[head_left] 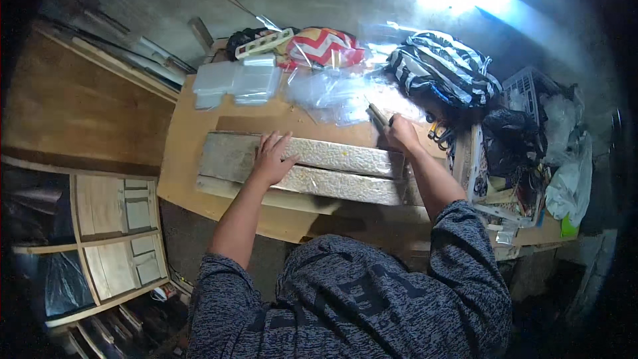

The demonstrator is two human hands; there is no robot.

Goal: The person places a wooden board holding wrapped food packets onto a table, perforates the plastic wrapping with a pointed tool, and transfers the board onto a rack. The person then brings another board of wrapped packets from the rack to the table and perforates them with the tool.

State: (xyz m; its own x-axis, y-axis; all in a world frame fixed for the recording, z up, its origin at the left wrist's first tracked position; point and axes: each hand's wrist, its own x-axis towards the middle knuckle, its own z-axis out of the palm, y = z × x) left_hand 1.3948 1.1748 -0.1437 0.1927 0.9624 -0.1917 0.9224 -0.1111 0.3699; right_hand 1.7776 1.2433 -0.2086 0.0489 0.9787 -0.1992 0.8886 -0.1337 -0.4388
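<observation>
Two long, whitish, bumpy slabs of what looks like tempeh point(349, 155) lie side by side across the table, with a dark seam between them. My left hand point(271, 157) rests on the slabs toward their left part, fingers spread and holding nothing. Beyond the slabs' right end, my right hand point(402, 134) is closed around the handle of a knife point(379, 114). The knife's blade points away and to the left, clear of the slabs. Most of its handle is hidden in my fist.
Clear plastic sheets point(325, 96) and stacked translucent packs point(256, 80) lie at the back. Behind them are a power strip point(266, 43) and a red zigzag-patterned bag point(325, 46). A black-and-white striped bag point(442, 70), scissors point(438, 134) and a crate point(522, 90) stand right.
</observation>
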